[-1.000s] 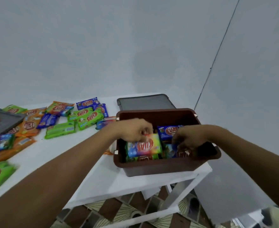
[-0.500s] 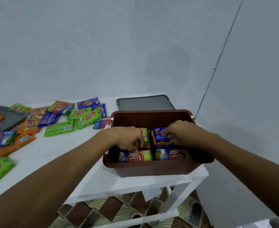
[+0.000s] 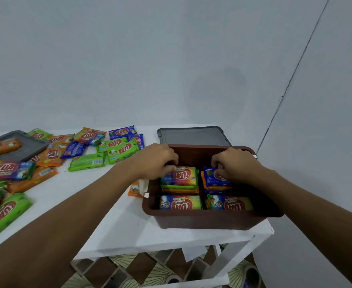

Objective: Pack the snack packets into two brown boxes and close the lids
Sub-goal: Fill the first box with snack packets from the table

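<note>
An open brown box [image 3: 208,222] stands at the table's right corner with stacked snack packets inside. My left hand [image 3: 157,161] reaches over the box's left wall, its curled fingers on the far-left stack, topped by a rainbow packet [image 3: 181,176]. My right hand [image 3: 234,164] is curled over a blue packet [image 3: 214,179] on the far-right stack and pinches its top edge. Two more rainbow packets [image 3: 180,202] lie along the box's near wall. Loose green, orange and blue packets [image 3: 117,149] are strewn over the table's left half.
A grey lid [image 3: 191,135] lies flat behind the box. A second grey lid [image 3: 25,150] sits at the far left under some packets. One orange packet [image 3: 134,191] lies against the box's left wall. The white table [image 3: 119,225] ends just right of the box; tiled floor below.
Both hands moved from the near side of the box to its far stacks. The rainbow packet my left hand held up now lies flat on the far-left stack.
</note>
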Demonstrator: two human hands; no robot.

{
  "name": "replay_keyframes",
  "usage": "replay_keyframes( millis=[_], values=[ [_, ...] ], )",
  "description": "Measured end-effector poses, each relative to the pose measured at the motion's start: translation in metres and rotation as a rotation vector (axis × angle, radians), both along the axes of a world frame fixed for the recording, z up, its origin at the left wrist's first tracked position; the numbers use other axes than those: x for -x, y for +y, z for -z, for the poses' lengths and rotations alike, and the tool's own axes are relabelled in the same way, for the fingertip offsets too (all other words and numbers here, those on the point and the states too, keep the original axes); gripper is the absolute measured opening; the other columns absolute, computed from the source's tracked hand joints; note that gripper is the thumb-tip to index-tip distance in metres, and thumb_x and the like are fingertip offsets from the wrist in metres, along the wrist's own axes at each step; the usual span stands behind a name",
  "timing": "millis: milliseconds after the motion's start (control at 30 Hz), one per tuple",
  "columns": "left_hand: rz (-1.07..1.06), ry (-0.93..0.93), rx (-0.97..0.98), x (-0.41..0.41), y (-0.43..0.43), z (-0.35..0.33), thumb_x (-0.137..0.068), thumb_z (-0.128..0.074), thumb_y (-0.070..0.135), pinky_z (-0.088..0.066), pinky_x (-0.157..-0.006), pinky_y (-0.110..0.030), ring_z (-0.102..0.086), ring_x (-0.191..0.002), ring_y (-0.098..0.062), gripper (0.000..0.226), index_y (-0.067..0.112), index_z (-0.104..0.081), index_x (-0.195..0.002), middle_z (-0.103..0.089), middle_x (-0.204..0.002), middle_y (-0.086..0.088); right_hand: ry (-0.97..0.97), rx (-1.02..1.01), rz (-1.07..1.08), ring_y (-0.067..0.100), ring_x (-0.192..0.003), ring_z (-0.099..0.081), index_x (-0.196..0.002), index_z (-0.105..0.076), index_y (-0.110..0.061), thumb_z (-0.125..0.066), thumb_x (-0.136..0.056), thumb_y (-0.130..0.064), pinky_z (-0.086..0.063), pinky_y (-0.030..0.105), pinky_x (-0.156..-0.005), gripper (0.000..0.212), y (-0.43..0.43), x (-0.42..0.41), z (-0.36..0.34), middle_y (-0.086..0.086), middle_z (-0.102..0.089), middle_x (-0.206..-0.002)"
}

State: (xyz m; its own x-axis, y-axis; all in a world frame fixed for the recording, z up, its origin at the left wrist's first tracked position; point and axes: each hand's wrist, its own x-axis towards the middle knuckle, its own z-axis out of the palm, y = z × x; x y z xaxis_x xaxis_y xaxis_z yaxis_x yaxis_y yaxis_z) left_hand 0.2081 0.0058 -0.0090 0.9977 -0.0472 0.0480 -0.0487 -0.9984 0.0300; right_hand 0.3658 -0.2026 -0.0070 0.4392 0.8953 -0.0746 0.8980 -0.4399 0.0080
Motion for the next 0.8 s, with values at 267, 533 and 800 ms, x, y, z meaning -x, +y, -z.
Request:
replay_keyframes(
  millis=[267, 533, 800],
  values=[
    [-0.247, -0.243, 0.072, 0.085, 0.088, 0.035, -0.094, -0.058, 0.022, -0.048, -0.091, -0.04, -0.053, -0.115, -0.026, 0.035, 0.013, -0.055, -0.128, -0.056, -0.126, -0.008, 0.011, -0.289, -0.146, 0.009, -0.069, -0.056, -0.094, -0.063, -0.029, -0.055, -0.092, -0.034, -0.047, 0.03, -0.059, 0.01, 0.081, 0.056, -0.018, -0.011, -0.063, -0.074],
    [-0.588, 0.228, 0.025, 0.15, 0.178, 0.075, -0.099, -0.047, 0.037, -0.009, -0.119, -0.046, -0.002, -0.15, -0.026, 0.066, 0.02, -0.014, -0.155, -0.006, -0.163, -0.004, -0.026, -0.073, -0.201, 0.017, -0.1, -0.051, -0.114, -0.062, -0.025, -0.051, -0.093, -0.032, -0.047, 0.034, -0.081, 0.025, 0.181, 0.124, -0.016, -0.002, -0.058, -0.11],
    [-0.339, 0.169, 0.106, 0.163, 0.22, 0.077, -0.092, -0.059, 0.043, -0.044, -0.082, -0.03, -0.055, -0.105, -0.022, 0.064, 0.018, -0.036, -0.146, -0.043, -0.128, -0.005, -0.154, 0.181, -0.147, 0.026, -0.125, -0.045, -0.141, -0.04, -0.023, -0.059, -0.087, -0.015, -0.044, 0.044, -0.095, 0.058, 0.279, 0.151, 0.031, 0.005, -0.048, -0.138]
  ],
)
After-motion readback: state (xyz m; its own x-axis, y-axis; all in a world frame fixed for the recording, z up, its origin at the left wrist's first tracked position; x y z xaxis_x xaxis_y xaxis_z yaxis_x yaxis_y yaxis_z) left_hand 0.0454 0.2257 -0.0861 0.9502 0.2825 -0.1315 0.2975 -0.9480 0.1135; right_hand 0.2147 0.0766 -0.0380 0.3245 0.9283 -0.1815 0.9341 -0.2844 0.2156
